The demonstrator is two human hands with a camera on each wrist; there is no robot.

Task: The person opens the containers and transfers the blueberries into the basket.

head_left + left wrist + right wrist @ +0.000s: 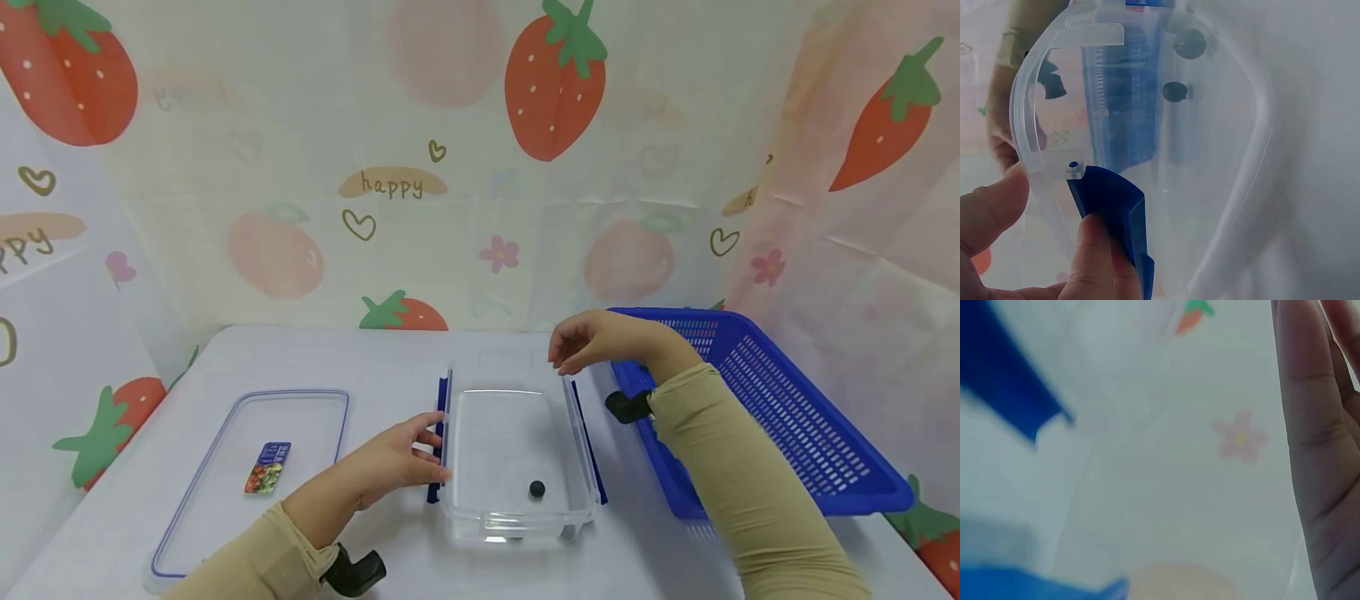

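A clear plastic storage box (517,521) with blue side latches stands uncovered on the table, and a small black ball (537,489) lies inside near its front. My left hand (401,454) grips the box's left side. In the left wrist view its thumb (997,206) is at the rim and its fingers lie against the blue latch (1116,206). Over the box's far right corner hangs my right hand (607,342), fingers pointing down and loosely bent, nothing visible in them. The right wrist view shows only part of that hand (1322,450).
A clear lid (247,396) with a blue seal and a printed label (267,467) lies flat left of the box. To the right stands a blue perforated basket (787,400), partly behind the right forearm. A strawberry-print cloth (465,275) hangs behind the table.
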